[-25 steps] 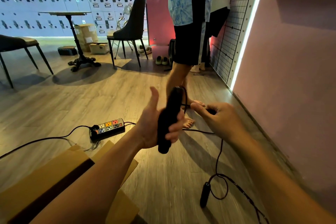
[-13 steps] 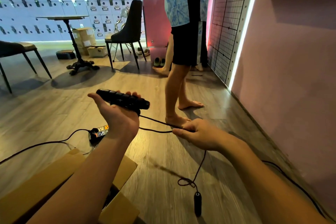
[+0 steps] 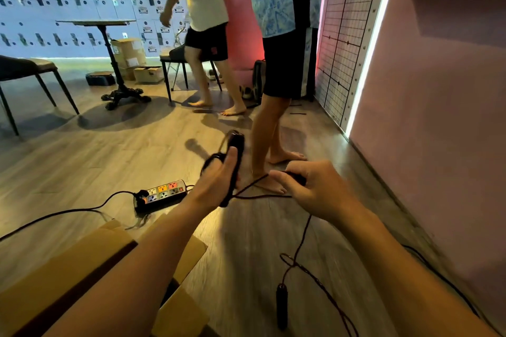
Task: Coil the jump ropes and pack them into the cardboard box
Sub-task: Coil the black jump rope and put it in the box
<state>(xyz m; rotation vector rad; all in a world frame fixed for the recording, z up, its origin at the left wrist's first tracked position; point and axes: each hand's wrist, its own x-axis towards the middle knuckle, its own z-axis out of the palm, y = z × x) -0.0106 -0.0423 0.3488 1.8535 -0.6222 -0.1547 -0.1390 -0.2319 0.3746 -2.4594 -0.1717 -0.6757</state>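
My left hand grips a black jump rope handle held nearly upright, with loops of thin black cord around it. To its right, my right hand pinches the cord that runs across from the handle. From my right hand the cord hangs down to the floor, where the second black handle dangles or lies. The open cardboard box sits at the lower left under my left forearm.
A power strip with its cable lies on the wooden floor left of my hands. One person stands barefoot just beyond my hands; another walks behind. A pink wall runs along the right. Table, chairs and boxes stand at the back left.
My left hand has swung the handle from lying flat at the left back to upright in the middle. My right hand rose with the cord. A second person has walked into view.
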